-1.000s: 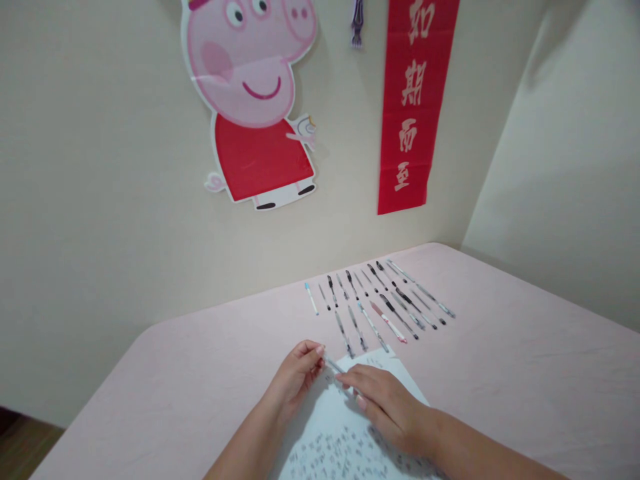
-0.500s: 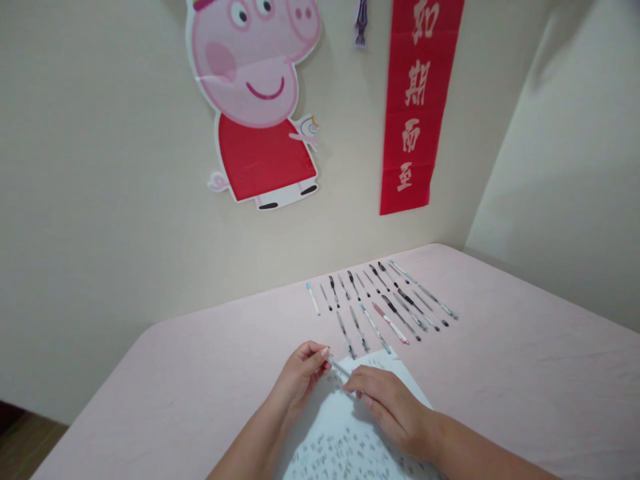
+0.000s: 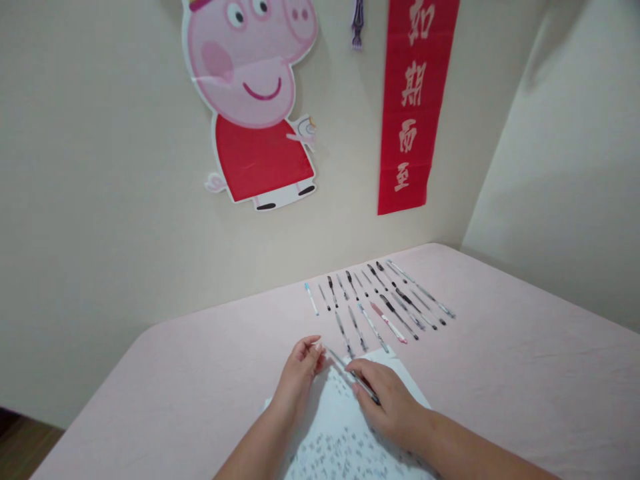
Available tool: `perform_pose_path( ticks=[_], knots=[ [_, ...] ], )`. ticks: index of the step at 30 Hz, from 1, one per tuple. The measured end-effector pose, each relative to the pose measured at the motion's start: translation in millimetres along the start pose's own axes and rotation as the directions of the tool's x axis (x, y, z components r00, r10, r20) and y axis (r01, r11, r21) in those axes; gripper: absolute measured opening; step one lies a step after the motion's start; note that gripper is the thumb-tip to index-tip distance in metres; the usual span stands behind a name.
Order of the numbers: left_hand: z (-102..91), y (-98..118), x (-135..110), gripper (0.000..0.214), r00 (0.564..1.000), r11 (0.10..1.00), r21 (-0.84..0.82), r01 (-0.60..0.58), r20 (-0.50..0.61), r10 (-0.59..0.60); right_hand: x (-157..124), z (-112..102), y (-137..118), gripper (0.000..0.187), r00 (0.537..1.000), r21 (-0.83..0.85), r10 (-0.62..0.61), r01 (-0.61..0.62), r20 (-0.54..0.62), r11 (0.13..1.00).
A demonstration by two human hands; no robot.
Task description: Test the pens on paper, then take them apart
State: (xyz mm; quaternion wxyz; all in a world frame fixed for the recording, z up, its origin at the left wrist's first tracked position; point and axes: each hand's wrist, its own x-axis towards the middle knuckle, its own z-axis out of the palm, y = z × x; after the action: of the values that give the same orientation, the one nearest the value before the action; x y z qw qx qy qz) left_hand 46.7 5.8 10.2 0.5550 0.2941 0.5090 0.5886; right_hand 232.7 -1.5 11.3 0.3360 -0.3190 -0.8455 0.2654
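A slim grey pen slants over a white sheet of paper that is covered with small dark marks. My right hand grips the pen's rear half between thumb and fingers; its dark end shows by the thumb. At the upper left end of the pen, the fingertips of my left hand are pinched together. Whether a small pale piece is also between those fingers is too small to tell. Just beyond the paper lie several pens in two rows, among them a pink-and-white pen.
A pink cloth covers the table, whose far edge meets the wall. A light blue and white pen lies at the left end of the back row. On the wall hang a cartoon pig cutout and a red banner.
My right hand has opened its hold slightly, and more of the pen's dark rear end shows. My left fingertips have moved a little up and left. The camera has shifted slightly.
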Motion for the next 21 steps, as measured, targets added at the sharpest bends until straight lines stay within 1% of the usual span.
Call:
perform_pose_path(
  ticks=[2,4,6,9,12,16,18,21],
  knots=[
    [0.2,3.4,-2.8,0.038,0.998,0.996,0.077,-0.044,-0.036,0.047,0.0,-0.5,3.2,0.024,0.999,-0.025,0.001,-0.002,-0.036,1.0],
    [2.2,8.3,-8.8,0.033,0.996,0.978,0.187,-0.09,-0.009,0.093,-0.5,-0.6,6.1,0.027,0.999,-0.068,0.006,-0.008,-0.04,0.998],
    [6.0,13.1,-16.9,0.032,0.989,0.945,0.3,-0.133,0.095,0.109,-0.5,0.3,6.8,0.031,1.0,-0.141,0.016,-0.017,-0.008,0.99],
    [12.5,16.4,-27.8,0.038,0.958,0.883,0.425,-0.199,0.275,0.084,3.5,2.8,3.0,0.031,0.996,-0.292,0.045,-0.019,0.081,0.956],
    [15.3,14.2,-31.4,0.041,0.922,0.827,0.477,-0.297,0.37,0.118,16.9,5.0,-2.1,0.022,0.98,-0.431,0.08,0.005,0.179,0.903],
    [12.5,7.8,-28.1,0.042,0.883,0.73,0.542,-0.418,0.432,0.185,47.8,9.0,-2.1,0.017,0.954,-0.536,0.097,0.074,0.283,0.841],
    [10.4,4.4,-26.7,0.04,0.868,0.699,0.558,-0.448,0.459,0.191,62.9,12.2,-0.4,0.02,0.943,-0.588,0.114,0.097,0.312,0.803],
    [8.4,0.1,-26.6,0.037,0.852,0.684,0.563,-0.463,0.497,0.168,77.1,17.6,0.7,0.021,0.934,-0.648,0.135,0.121,0.331,0.752]
  ],
)
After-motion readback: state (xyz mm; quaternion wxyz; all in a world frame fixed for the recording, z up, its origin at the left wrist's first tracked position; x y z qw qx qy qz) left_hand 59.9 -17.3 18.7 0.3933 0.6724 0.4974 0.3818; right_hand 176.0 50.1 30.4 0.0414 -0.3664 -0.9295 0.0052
